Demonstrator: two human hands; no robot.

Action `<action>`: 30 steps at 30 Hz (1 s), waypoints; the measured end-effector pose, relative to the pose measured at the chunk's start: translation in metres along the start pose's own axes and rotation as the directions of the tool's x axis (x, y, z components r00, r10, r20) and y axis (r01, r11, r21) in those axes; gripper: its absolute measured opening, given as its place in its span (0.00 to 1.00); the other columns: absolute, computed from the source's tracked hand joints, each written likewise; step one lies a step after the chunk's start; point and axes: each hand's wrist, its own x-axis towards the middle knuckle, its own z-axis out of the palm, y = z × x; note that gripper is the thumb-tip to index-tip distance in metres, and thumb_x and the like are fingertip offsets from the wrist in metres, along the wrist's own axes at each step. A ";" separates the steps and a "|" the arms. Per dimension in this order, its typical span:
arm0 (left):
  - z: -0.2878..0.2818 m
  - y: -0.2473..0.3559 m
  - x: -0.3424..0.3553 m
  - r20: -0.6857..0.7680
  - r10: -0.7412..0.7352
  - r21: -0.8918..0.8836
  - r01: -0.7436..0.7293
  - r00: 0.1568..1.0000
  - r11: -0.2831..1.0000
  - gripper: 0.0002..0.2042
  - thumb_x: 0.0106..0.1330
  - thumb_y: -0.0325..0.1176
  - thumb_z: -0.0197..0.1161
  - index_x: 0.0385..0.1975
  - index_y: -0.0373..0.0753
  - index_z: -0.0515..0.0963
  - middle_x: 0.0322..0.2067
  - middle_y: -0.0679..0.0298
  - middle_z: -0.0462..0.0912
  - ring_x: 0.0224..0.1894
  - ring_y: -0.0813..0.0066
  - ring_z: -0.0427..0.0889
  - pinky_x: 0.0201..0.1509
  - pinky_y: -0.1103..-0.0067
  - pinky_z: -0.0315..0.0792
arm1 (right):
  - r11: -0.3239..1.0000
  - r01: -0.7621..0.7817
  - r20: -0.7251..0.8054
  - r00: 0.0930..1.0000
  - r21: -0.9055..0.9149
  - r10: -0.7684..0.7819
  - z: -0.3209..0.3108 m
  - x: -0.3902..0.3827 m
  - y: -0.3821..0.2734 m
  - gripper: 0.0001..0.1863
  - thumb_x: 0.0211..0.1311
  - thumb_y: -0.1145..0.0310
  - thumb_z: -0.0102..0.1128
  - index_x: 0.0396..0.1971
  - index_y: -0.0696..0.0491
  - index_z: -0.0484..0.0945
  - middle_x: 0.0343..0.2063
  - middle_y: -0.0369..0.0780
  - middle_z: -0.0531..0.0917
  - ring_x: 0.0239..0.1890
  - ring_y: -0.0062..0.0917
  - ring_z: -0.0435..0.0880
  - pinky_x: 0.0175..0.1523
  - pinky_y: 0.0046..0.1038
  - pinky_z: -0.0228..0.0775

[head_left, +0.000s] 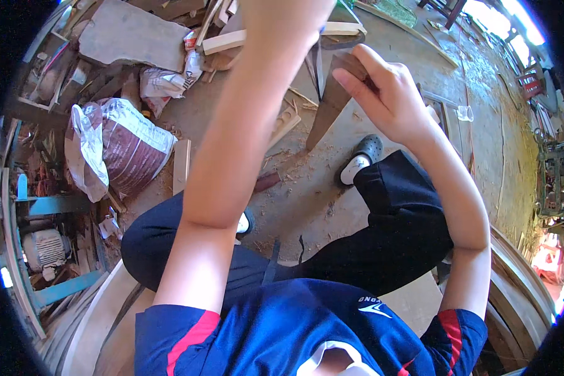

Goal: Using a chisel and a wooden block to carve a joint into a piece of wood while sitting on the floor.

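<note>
Above shaving-strewn floor (294,213) | right hand (391,97) | gripping flat, tapered wooden piece (330,109)

The head camera is looking steeply down from above the blue shirt (282,326), facing ahead past its collar and taking in its front at near range. Beyond the shirt, the left forearm (232,138) is crossing close before the lens, the right hand (388,97) is sitting deeper, and the floor (307,210) is spreading wide, farther below.

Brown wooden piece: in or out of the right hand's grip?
In: the right hand grips the brown wooden piece at its wide end, thumb against it.
</note>
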 end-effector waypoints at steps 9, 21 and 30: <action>-0.021 -0.005 0.017 0.335 -0.137 -0.482 0.294 0.932 0.825 0.16 0.64 0.37 0.52 0.13 0.46 0.62 0.08 0.76 0.59 0.07 0.86 0.58 0.08 0.85 0.52 | 0.999 -0.028 0.016 0.999 0.029 0.028 -0.004 0.003 -0.002 0.14 0.63 0.63 0.53 0.28 0.57 0.62 0.13 0.50 0.70 0.21 0.50 0.70 0.25 0.38 0.61; -0.007 -0.017 -0.002 0.144 -0.005 -0.104 0.020 0.990 0.994 0.20 0.67 0.37 0.50 0.10 0.45 0.62 0.07 0.75 0.63 0.06 0.88 0.59 0.08 0.86 0.52 | 0.999 -0.030 0.026 0.999 0.018 0.030 -0.009 0.000 0.006 0.14 0.63 0.64 0.54 0.32 0.59 0.65 0.14 0.47 0.70 0.19 0.39 0.68 0.25 0.32 0.61; -0.010 -0.004 -0.004 0.091 0.052 -0.136 -0.039 0.994 0.990 0.19 0.65 0.34 0.51 0.10 0.46 0.61 0.07 0.74 0.59 0.06 0.88 0.55 0.08 0.86 0.50 | 1.000 -0.022 0.032 0.999 0.021 0.022 -0.013 0.000 0.007 0.13 0.62 0.64 0.55 0.29 0.58 0.65 0.15 0.50 0.71 0.21 0.48 0.71 0.25 0.36 0.62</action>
